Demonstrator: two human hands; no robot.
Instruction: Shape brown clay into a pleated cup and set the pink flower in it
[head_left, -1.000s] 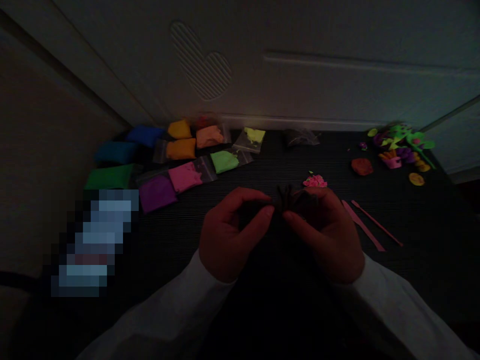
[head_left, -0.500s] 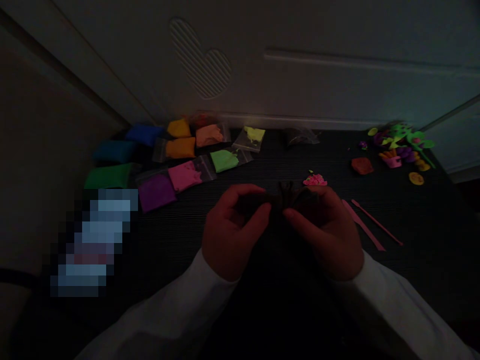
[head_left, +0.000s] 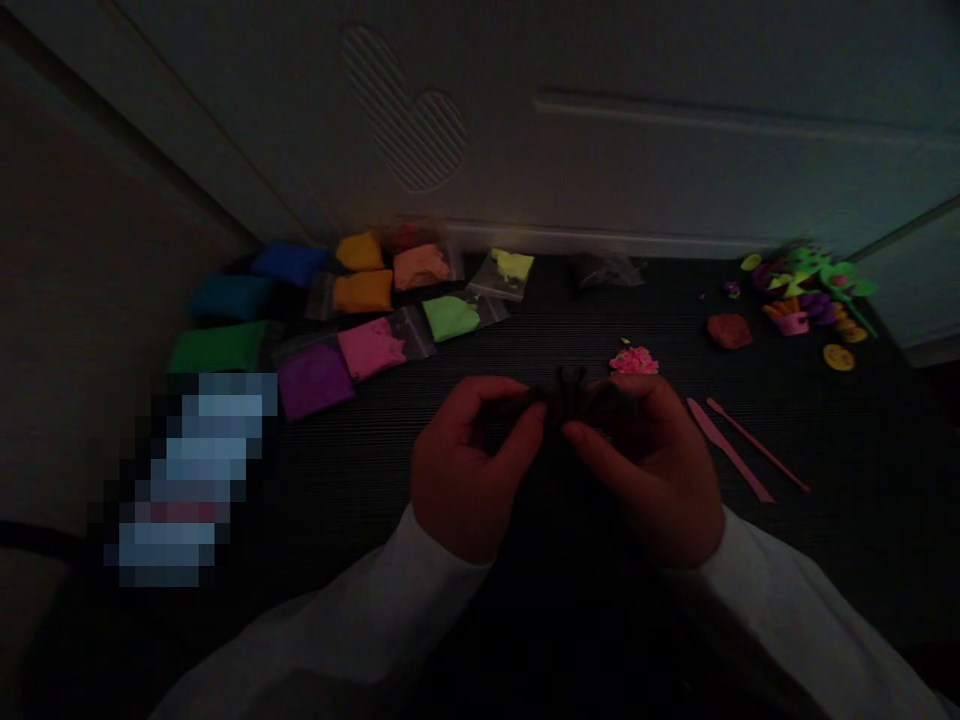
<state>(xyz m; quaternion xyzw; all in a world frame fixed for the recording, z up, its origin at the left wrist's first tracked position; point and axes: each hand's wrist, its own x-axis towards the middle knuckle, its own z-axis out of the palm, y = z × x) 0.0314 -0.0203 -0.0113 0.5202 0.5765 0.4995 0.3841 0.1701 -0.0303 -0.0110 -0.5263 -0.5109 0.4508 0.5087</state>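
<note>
The scene is very dim. My left hand (head_left: 469, 465) and my right hand (head_left: 652, 470) meet above the dark mat (head_left: 525, 330), fingertips pinched together on a small dark piece of clay (head_left: 571, 390). Both thumbs and forefingers press on it from either side. White sleeves cover both wrists. Just beyond my right fingers lies a small pink clay flower (head_left: 634, 360) on the mat.
Bags of coloured clay (head_left: 367, 345) lie in rows at the back left. Two pink modelling tools (head_left: 739, 450) rest right of my hands. A red clay lump (head_left: 728, 330) and finished colourful clay figures (head_left: 806, 295) sit at the back right. A white panel (head_left: 600, 130) stands behind.
My hands have barely shifted; the fingers keep working the dark clay, and the left thumb has closed in a little toward the right hand.
</note>
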